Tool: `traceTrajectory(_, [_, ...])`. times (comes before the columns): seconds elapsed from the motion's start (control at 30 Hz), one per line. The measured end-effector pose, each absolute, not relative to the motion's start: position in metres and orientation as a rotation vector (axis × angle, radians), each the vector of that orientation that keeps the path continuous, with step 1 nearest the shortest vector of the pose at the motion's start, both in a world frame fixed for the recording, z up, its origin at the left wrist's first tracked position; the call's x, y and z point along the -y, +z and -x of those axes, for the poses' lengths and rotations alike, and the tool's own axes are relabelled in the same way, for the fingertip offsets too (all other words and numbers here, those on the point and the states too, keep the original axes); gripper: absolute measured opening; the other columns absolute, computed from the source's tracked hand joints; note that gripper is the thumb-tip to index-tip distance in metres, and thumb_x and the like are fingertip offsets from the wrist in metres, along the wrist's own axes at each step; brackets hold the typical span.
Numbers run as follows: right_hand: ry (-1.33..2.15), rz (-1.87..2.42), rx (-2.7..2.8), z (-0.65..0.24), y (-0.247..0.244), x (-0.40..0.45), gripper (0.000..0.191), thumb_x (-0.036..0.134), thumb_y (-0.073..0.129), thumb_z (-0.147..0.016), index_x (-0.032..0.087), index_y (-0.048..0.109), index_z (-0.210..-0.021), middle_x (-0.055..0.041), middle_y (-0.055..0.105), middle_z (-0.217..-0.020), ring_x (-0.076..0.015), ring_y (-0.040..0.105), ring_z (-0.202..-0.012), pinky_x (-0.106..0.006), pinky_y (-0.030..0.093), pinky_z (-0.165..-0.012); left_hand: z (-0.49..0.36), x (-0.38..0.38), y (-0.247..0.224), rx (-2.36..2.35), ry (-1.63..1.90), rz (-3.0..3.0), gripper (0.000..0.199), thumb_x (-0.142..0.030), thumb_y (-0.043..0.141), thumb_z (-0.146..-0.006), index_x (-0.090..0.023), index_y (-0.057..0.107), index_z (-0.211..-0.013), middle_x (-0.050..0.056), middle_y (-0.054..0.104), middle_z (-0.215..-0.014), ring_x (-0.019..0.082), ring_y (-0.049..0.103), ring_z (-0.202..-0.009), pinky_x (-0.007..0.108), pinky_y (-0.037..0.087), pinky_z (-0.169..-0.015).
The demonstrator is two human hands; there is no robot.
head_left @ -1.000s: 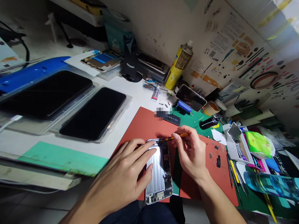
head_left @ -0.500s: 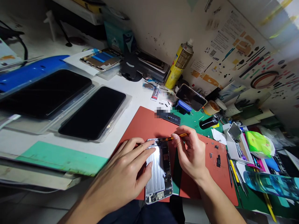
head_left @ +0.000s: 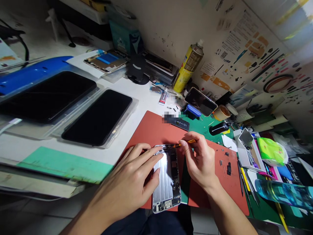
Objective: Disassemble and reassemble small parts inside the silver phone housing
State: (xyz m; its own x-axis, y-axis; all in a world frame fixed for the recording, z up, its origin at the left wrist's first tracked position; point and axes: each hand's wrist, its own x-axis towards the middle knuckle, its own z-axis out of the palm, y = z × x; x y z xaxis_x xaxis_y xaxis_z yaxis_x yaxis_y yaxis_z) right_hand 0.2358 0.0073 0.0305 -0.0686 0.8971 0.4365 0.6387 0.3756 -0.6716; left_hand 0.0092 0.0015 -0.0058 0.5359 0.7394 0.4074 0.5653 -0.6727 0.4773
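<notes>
Head view: open phone housing point(head_left: 163, 184) over red mat's point(head_left: 151, 129) near edge.
Left hand point(head_left: 134, 174): fingers slightly apart, resting on housing's upper left.
Right hand point(head_left: 201, 160): fingers clamped on orange tool point(head_left: 191, 141), tip at housing's upper right.

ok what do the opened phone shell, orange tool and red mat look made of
Opened phone shell: likely metal, satin silver, catching glare. Orange tool: probably plastic, from its bright colour; finish unclear. Red mat: perhaps silicone or rubber, flat, matte, evenly coloured.

The left hand point(head_left: 133, 173) rests on an opened phone point(head_left: 162, 186); the right hand point(head_left: 200, 160) pinches a tool point(head_left: 180, 144) (orange-handled).
</notes>
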Motion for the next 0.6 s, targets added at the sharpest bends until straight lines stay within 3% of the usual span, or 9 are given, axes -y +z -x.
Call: traceTrajectory(0.6, [0.338, 1.414, 1.738, -0.2327, 0.0343, -0.0091, 0.015, 0.021, 0.068, -0.104, 0.026, 0.062, -0.117, 0.0018, 0.077, -0.093, -0.0123, 0.077, -0.069, -0.025, 0.063, -0.063, -0.0111, -0.0026, -0.0028, -1.092, 0.862, -2.520, 0.035, -0.020, 0.052, -0.103, -0.018, 0.067, -0.134, 0.010, 0.071, -0.140, 0.031, 0.056, -0.124, 0.051, 0.057, -0.095])
